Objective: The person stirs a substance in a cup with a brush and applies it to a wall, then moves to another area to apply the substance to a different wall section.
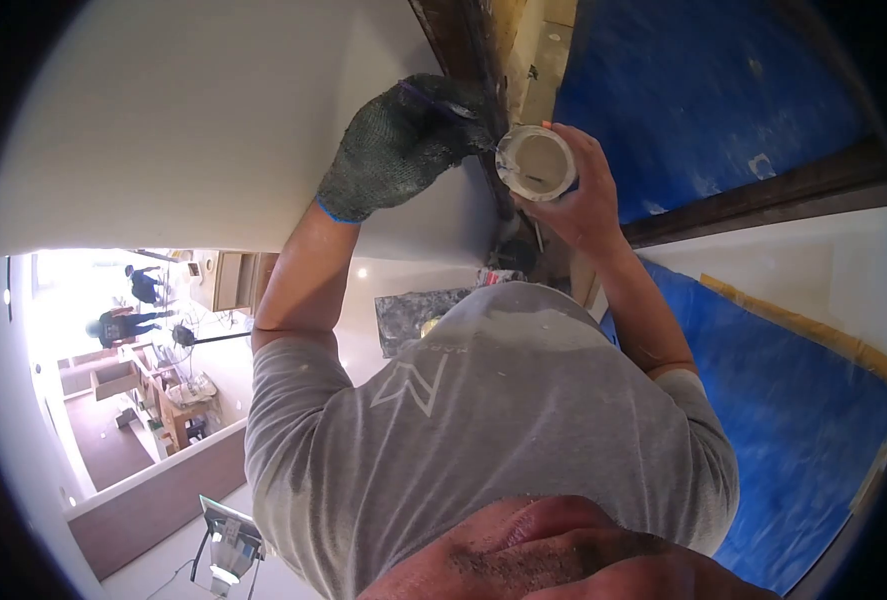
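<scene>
My left hand wears a dark knitted work glove with a blue cuff. Its fingers are closed around a thin tool with a purple handle and a shiny section; the glove covers much of it, so I cannot tell its kind. My right hand is bare and wraps around the side of a round cup, which has smeared walls and grey-beige paste inside. The gloved fingertips are right at the cup's left rim. Behind both hands runs a dark brown frame edge, beside a smooth pale wall.
Blue sheeting covers surfaces on the right, edged by a dark beam and yellowish tape. A dark, stained board lies below. A work lamp stands lower left. Two people are in the bright room beyond.
</scene>
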